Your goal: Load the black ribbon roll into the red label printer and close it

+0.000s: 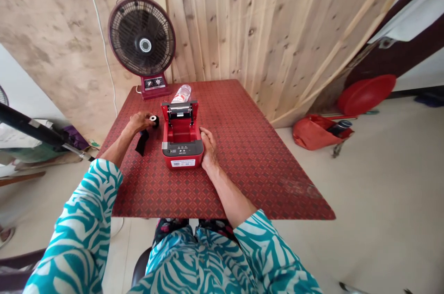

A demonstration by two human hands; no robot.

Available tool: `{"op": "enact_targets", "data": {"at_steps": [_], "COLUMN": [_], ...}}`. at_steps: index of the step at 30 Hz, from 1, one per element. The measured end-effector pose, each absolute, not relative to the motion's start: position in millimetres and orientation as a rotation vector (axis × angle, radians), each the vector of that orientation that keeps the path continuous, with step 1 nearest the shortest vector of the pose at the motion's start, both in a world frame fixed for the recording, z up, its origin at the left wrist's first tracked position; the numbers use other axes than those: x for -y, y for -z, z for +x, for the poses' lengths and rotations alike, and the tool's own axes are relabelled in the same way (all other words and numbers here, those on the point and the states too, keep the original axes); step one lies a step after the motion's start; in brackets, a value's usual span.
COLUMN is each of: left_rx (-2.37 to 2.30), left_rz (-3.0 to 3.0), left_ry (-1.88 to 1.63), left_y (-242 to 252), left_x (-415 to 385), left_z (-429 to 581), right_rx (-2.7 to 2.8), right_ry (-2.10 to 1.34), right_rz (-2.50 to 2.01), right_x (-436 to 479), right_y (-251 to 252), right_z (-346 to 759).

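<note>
A red and black label printer point(183, 150) stands on the table with its lid point(181, 111) raised, and the red inside of its bay shows. To its left, my left hand point(139, 122) is closed on a small black roll point(155, 121) with a white core. From under that hand a loose black strip point(141, 143) hangs down to the tabletop. My right hand point(208, 148) holds the printer's right side, its fingers along the casing; its fingertips are partly hidden.
Behind the printer a clear plastic bottle point(182, 93) lies on the patterned red table point(249, 155). A fan point(142, 39) stands at the back left, by a wooden panel wall point(243, 21). An orange bag point(312, 133) and a red basin point(366, 94) are on the right.
</note>
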State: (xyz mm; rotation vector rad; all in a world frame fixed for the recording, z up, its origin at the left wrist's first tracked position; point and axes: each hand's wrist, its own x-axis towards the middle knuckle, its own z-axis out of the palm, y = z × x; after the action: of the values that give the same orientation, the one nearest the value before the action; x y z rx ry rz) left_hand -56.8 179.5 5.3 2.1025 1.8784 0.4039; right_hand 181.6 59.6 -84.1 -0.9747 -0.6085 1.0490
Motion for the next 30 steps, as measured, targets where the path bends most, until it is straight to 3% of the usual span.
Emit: {"op": "enact_targets", "data": {"at_steps": [6,10,15,22,26,30], "left_rx": [-1.429,-1.167,-1.009,-1.284,-1.422,-1.365], "left_rz": [1.894,1.912,2.147,2.654,2.712,2.667], "left_ry": [-1.011,-1.076,-0.836,-0.218,0.264,0.4], "left_y": [-21.2,-38.4,-41.1,-47.8,-47.5,-42.1], "left_x": [-151.2,-113.5,-88.9,-96.4,-110.9,-127.0], "left_z": [-75.0,-66.3,-17.0,33.3,55.2,62.9], "right_rx": [0.61,0.603,0.575,0.606,0.575,0.619], "right_ry": [-1.068,-1.088,-1.083,-1.056,-1.069,-1.054], "right_rz": [-0.956,-0.959,-0.95,-0.94,-0.953,-0.943], "right_x": [-60.4,-60.6,-59.4,-56.6,-56.5,-56.9], "right_y": [83.1,81.0,79.5,75.3,72.0,68.9], "right_z": [181.6,181.0,179.8,181.0,179.1,179.3]}}
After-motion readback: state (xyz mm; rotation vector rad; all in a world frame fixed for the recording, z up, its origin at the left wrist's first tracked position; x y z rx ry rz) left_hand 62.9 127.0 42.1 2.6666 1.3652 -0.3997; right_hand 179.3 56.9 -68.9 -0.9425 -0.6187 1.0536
